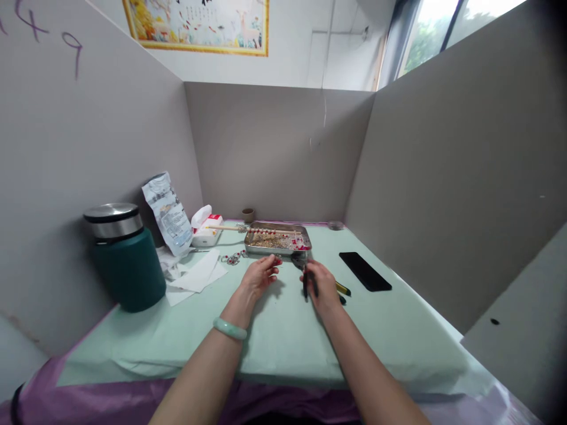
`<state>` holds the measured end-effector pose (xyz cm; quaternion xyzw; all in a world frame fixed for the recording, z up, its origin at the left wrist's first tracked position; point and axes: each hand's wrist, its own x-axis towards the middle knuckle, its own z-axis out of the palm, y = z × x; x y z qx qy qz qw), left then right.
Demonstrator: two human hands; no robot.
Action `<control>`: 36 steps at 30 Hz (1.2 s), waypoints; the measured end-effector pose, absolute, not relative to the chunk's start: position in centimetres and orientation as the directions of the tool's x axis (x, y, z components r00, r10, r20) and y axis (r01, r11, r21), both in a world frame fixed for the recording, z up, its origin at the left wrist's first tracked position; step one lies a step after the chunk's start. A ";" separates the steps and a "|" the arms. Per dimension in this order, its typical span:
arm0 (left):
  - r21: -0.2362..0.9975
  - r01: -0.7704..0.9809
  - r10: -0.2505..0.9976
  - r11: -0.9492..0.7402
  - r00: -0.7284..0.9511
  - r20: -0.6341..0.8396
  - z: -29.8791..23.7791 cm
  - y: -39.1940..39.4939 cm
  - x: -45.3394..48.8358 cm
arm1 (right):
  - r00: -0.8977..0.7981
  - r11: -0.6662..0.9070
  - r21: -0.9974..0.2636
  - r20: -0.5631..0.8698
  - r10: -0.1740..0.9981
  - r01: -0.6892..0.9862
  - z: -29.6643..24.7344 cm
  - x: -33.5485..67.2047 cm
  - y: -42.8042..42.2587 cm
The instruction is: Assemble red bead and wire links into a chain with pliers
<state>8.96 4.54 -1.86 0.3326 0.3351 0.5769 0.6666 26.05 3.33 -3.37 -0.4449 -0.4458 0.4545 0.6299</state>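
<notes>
My left hand (258, 276) is raised a little over the table, its fingertips pinched on a small red beaded piece (278, 260). The piece is too small to make out in detail. To its right, my right hand (322, 285) is closed round dark-handled pliers (310, 284), whose jaws point away from me. A second tool with a yellow and black handle (342, 289) lies partly hidden behind that hand. Just beyond both hands is a metal tray (261, 250) of gold and red beads. A wooden stick (230, 228) strung with small red-beaded pieces rests across it.
Left of the tray lie beaded rings (234, 257), white paper (199, 276) and a tissue pack (208, 234). A green flask (128, 265) and a foil pouch (168, 212) stand farther left. A black phone (365, 271) lies right. Grey partitions (279, 153) enclose the table.
</notes>
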 end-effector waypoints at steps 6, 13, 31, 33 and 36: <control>0.826 -0.555 0.991 0.096 0.128 -0.029 -2.0 4.6 9.0 | -0.354 -0.193 -0.725 0.075 0.932 -0.661 -1.7 27.5 2.1; 0.857 -0.510 0.992 0.072 0.126 -0.008 -2.0 4.6 8.9 | -0.216 -0.114 -0.817 0.013 0.976 -0.565 -1.7 25.7 1.6; 0.981 -0.182 0.996 0.065 0.066 -0.054 -2.3 3.0 12.5 | 0.006 0.290 -0.705 0.376 0.927 -0.647 -2.0 25.3 2.2; 0.975 -0.221 1.000 0.021 -0.017 -0.025 -2.1 3.4 12.0 | 0.066 0.338 -0.767 0.362 0.930 -0.545 -2.4 25.3 2.5; 0.961 -0.275 0.998 -0.029 -0.064 0.012 -1.9 3.8 11.4 | 0.086 0.309 -0.907 0.296 0.951 -0.287 -3.1 25.1 2.9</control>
